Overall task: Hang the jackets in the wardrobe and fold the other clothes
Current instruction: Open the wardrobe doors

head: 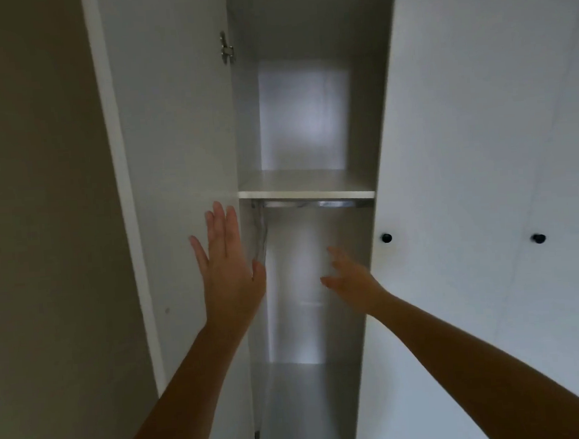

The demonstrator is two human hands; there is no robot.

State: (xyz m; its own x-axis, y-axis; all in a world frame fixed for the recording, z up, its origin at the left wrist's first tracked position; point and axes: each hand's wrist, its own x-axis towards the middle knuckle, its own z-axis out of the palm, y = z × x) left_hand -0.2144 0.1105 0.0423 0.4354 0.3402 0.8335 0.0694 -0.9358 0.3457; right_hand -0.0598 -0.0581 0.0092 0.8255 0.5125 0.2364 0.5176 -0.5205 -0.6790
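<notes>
A white wardrobe stands before me with its left door (172, 124) swung open. Inside, a shelf (306, 192) crosses the narrow compartment, and a metal hanging rail (314, 204) runs just beneath it. No clothes or hangers show in the compartment. My left hand (228, 275) is raised flat, fingers straight, against the inner face of the open door near its hinge edge. My right hand (348, 278) reaches into the compartment below the rail, fingers spread and holding nothing. No jackets are in view.
Closed white wardrobe doors (483, 171) fill the right side, with two round black knobs (386, 238) (538, 238). A beige wall (40, 202) lies left of the open door. A metal hinge (226, 49) sits high on the door's inner edge.
</notes>
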